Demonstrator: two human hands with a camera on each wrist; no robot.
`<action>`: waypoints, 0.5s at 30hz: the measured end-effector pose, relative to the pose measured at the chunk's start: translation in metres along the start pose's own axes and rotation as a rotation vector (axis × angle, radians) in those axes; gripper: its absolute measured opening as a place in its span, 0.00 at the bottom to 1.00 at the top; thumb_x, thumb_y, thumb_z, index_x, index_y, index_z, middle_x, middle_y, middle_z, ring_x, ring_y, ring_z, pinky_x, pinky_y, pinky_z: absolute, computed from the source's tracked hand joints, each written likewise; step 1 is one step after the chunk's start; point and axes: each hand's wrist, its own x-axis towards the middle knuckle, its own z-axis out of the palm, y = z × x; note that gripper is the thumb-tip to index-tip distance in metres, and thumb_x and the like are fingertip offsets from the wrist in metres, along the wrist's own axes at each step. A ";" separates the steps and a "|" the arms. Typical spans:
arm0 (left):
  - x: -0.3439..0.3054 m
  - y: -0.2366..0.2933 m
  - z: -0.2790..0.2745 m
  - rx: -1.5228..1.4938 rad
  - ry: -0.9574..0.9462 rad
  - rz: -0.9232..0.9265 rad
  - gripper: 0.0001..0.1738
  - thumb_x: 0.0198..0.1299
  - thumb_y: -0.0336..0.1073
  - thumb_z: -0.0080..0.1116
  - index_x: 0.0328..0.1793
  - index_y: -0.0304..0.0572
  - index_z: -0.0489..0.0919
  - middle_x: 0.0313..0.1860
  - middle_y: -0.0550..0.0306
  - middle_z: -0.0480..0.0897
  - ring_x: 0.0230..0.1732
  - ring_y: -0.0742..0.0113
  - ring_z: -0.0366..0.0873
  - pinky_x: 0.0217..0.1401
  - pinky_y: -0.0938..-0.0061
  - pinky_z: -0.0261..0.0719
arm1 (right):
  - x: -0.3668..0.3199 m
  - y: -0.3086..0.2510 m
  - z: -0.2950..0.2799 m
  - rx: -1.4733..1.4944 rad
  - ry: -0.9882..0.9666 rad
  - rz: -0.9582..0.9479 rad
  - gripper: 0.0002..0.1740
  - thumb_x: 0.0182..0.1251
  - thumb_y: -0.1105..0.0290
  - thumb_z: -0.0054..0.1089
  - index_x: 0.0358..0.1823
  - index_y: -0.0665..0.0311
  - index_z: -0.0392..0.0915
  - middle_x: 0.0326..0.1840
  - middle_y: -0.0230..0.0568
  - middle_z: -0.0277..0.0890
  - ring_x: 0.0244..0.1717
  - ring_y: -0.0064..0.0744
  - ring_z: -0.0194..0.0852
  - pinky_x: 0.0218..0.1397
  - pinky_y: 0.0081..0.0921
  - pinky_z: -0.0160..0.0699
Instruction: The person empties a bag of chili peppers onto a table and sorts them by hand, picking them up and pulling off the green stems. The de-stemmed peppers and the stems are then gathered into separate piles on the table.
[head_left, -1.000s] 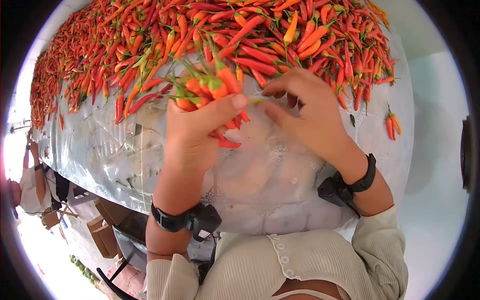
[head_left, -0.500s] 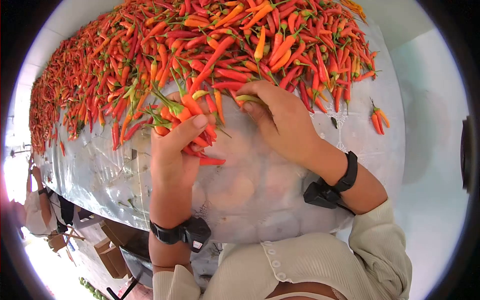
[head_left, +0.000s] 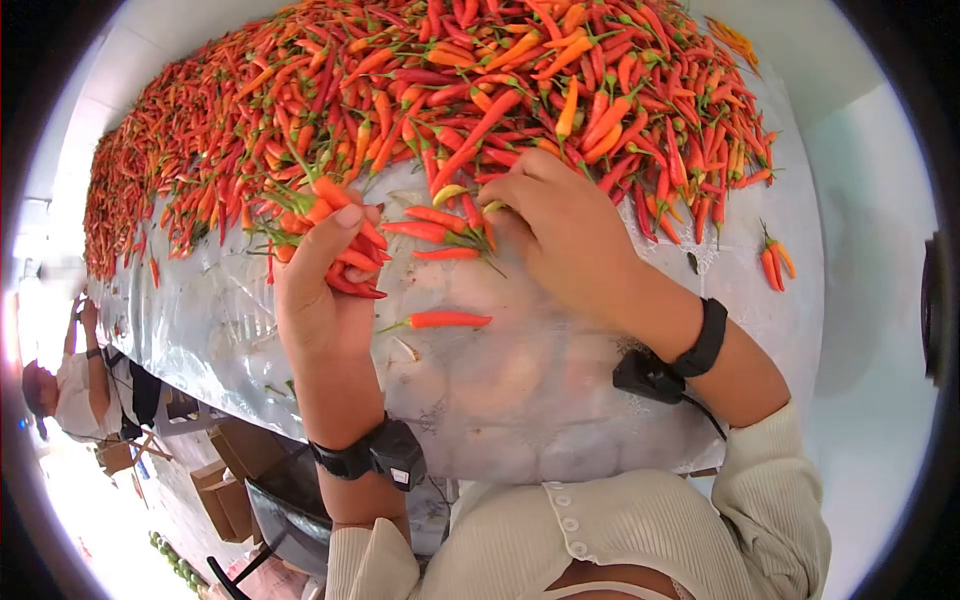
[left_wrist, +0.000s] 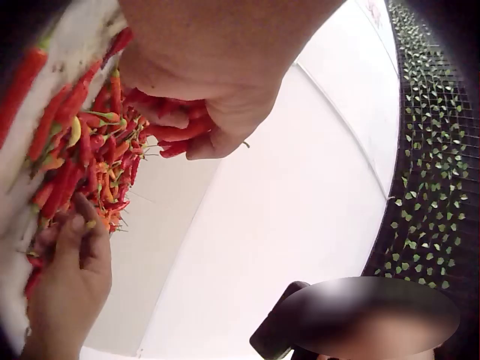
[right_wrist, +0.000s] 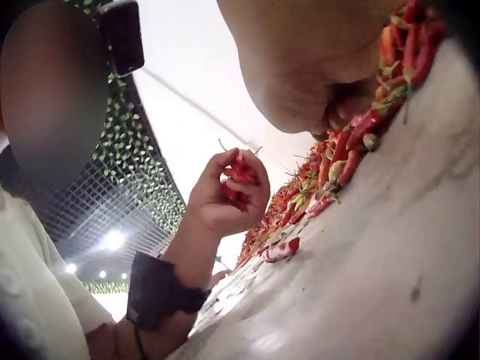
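My left hand (head_left: 325,290) grips a bunch of red and orange chili peppers (head_left: 320,205), thumb across them and green stems pointing up and left. In the left wrist view, red peppers (left_wrist: 184,131) show between its curled fingers. My right hand (head_left: 570,235) is at the front edge of the pepper heap (head_left: 420,90), fingers bent, with a yellow-green pepper (head_left: 493,206) pinched at the fingertips, mostly hidden. Between the hands lie a short yellow pepper (head_left: 450,195) and several red ones. Nearer the body, a single red pepper (head_left: 450,319) lies on the plastic-covered table (head_left: 520,400).
A small cluster of peppers (head_left: 775,260) lies at the right of the table. Beyond the table's left edge are cardboard boxes (head_left: 225,500), a dark chair (head_left: 285,500) and another person (head_left: 75,395). A pale wall stands at the right.
My left hand has moved left with its bunch, away from the loose red peppers now visible between the hands. My right hand remains by the heap, its fingers lower over the yellow-green pepper.
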 end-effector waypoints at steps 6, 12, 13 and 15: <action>-0.017 0.031 -0.012 0.214 -0.055 0.082 0.23 0.44 0.20 0.64 0.50 0.33 0.74 0.37 0.52 0.79 0.34 0.69 0.78 0.36 0.79 0.76 | 0.035 -0.006 0.020 -0.199 -0.192 0.056 0.09 0.55 0.69 0.63 0.38 0.59 0.78 0.35 0.39 0.70 0.39 0.41 0.75 0.39 0.35 0.73; -0.023 0.054 -0.076 0.866 0.033 0.159 0.22 0.42 0.22 0.65 0.46 0.36 0.72 0.31 0.59 0.78 0.33 0.74 0.76 0.37 0.80 0.75 | 0.033 -0.005 0.020 -0.106 -0.152 0.032 0.09 0.56 0.72 0.62 0.39 0.61 0.75 0.39 0.40 0.73 0.40 0.41 0.77 0.40 0.35 0.74; -0.023 0.058 -0.084 1.044 0.038 0.180 0.21 0.42 0.22 0.64 0.45 0.37 0.73 0.31 0.60 0.78 0.32 0.74 0.75 0.36 0.79 0.75 | 0.032 -0.009 0.016 -0.044 -0.146 0.028 0.09 0.56 0.73 0.61 0.40 0.61 0.75 0.40 0.40 0.74 0.40 0.41 0.77 0.41 0.35 0.75; -0.026 0.064 -0.095 1.398 0.041 0.211 0.19 0.41 0.22 0.63 0.43 0.38 0.74 0.31 0.62 0.78 0.30 0.74 0.75 0.34 0.77 0.75 | 0.030 -0.013 0.008 0.076 -0.134 0.026 0.10 0.57 0.75 0.59 0.41 0.63 0.74 0.42 0.40 0.75 0.42 0.41 0.77 0.42 0.34 0.75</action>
